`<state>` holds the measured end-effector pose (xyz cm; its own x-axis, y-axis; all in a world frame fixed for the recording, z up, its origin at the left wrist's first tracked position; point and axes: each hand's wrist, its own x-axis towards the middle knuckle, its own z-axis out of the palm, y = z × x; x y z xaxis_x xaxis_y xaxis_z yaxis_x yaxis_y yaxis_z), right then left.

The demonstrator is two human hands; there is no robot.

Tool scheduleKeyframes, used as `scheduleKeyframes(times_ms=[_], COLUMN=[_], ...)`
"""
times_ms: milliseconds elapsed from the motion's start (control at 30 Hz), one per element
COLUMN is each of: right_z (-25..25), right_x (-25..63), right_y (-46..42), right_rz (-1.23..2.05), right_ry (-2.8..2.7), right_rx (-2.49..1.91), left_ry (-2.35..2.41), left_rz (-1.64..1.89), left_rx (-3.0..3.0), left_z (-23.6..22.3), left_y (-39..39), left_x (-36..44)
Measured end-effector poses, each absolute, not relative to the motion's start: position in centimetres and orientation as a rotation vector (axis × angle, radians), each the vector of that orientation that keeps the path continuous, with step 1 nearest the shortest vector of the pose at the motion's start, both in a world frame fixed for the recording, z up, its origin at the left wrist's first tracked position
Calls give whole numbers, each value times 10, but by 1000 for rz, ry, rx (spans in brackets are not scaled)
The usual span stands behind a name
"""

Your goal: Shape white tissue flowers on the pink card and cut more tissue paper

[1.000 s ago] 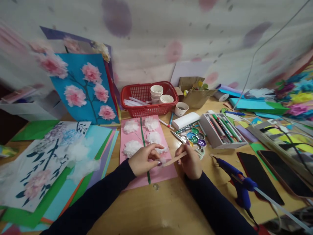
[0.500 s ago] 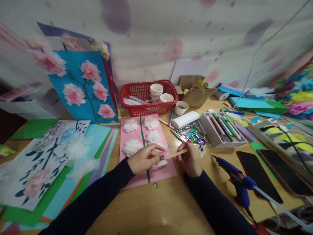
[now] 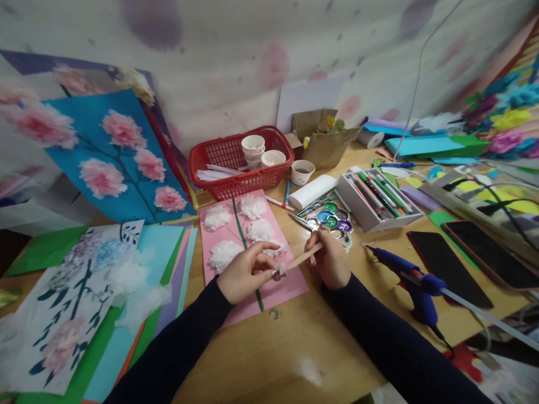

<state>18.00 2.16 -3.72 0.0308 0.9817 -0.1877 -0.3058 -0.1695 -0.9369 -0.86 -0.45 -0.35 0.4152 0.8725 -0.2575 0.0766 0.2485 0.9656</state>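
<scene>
My left hand (image 3: 245, 274) is closed in a pinch on a small whitish piece (image 3: 279, 270), too blurred to tell its kind. A flat wooden stick (image 3: 305, 256) is gripped in my right hand (image 3: 333, 261), its far end pointing left and reaching close to the pinched piece. Both hands are above a pink sheet (image 3: 295, 286) with a green painted stem (image 3: 240, 227) and several fluffy white paper flowers (image 3: 225, 256) on it. My left hand hides part of the lower flowers. Just beyond my right hand lies a paint palette (image 3: 332, 217) with wet colours.
A blue glue gun (image 3: 404, 275) and two phones (image 3: 448, 269) lie on the right. Behind are a red basket (image 3: 236, 182) with cups, a paper cup (image 3: 302, 173) and a marker box (image 3: 370, 210). Coloured sheets (image 3: 99, 331) and white fluff (image 3: 141, 306) are on the left.
The view has swung to the right, so things sit further left. My hands keep their hold; the stick is tilted more, its left end lower, and the whitish piece shows less.
</scene>
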Motion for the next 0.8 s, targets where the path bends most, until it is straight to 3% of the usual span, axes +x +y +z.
scheduleKeyframes(times_ms=[500, 800], right_z=[-30, -45], right_x=[174, 183], right_y=[20, 27], right_rz=[1413, 938], right_ry=[-924, -1116], right_rx=[-1157, -1200], left_ry=[1029, 1342], left_rz=[659, 954], left_rx=[1224, 1463], left_z=[-7, -6], left_y=[-6, 2], left_x=[-11, -20])
